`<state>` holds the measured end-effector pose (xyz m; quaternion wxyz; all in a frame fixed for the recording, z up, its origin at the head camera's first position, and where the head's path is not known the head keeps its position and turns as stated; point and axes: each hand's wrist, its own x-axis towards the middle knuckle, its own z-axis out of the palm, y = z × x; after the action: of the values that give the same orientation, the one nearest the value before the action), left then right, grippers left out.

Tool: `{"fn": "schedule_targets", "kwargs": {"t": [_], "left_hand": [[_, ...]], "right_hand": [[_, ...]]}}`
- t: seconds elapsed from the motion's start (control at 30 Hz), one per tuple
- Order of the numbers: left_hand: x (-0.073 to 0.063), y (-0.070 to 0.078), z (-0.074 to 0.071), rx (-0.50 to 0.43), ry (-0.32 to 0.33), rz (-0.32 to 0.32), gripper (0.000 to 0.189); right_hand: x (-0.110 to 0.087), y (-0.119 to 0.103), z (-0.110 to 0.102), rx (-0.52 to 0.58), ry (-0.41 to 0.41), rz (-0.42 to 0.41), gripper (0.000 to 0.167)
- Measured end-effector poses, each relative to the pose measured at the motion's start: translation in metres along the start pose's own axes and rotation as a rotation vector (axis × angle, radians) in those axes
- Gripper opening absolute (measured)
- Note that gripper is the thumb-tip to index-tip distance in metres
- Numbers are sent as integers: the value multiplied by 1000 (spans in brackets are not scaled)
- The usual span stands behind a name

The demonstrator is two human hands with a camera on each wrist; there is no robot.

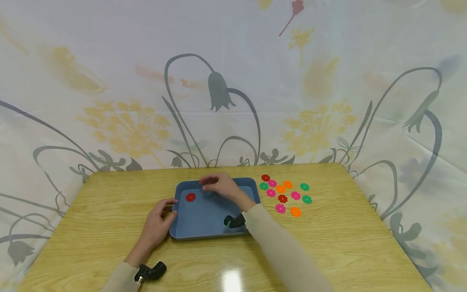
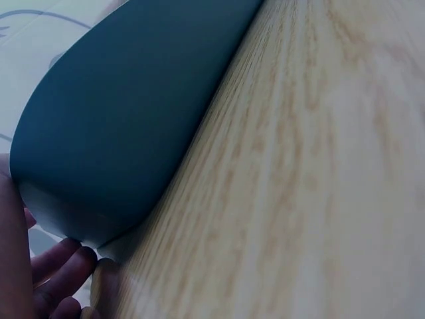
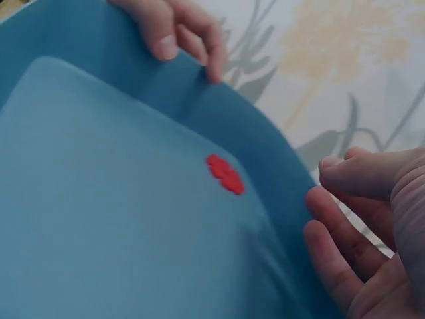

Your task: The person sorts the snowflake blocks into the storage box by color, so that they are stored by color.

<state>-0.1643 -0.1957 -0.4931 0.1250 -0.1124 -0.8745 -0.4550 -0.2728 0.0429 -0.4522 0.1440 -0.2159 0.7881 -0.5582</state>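
Left hand [image 1: 157, 223] has the blue tray [image 1: 204, 221] by the rim. Right hand [image 1: 220, 185] hovers kinda loose, red flower cutout [image 1: 190, 197] to its left.

A wooden table [image 1: 109, 211], pale yellow-brown with a streaky grain, carries everything; its back edge meets a patterned curtain, and a white patch of glare [image 1: 232, 280] shines toward the front. A shallow blue rectangular tray [image 1: 204, 236] lies flat near the middle of the back edge, its long sides roughly parallel to that edge. Between the tray and the table's right edge, toward the back right corner, twelve flower-shaped discs lie scattered: two red discs [image 1: 282, 198], four pink discs [image 1: 280, 208], three green discs [image 1: 307, 199] and three orange discs [image 1: 296, 212]. Some at the back perhaps touch; they are too small to tell.
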Motion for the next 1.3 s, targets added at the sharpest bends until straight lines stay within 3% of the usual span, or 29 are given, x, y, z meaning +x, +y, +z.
{"fn": "schedule_targets", "kwargs": {"t": [0.27,0.43,0.63,0.93,1.13,1.3], "left_hand": [[-1,-1,-2,-9,8,4,30],[0,-3,-1,-2,17,36,30],[0,-3,0,-8,27,71,29],[0,-3,2,-7,22,62,30],[0,-3,2,-10,24,65,31],[0,-2,1,-12,19,55,32]], "right_hand": [[-10,-9,-30,34,50,-36,29],[-21,-6,-56,32,125,-94,27],[-46,10,-93,0,217,-75,25],[-102,51,-143,1,317,5,32],[-137,56,-160,-129,352,52,27],[-149,75,-168,-244,339,78,24]]}}
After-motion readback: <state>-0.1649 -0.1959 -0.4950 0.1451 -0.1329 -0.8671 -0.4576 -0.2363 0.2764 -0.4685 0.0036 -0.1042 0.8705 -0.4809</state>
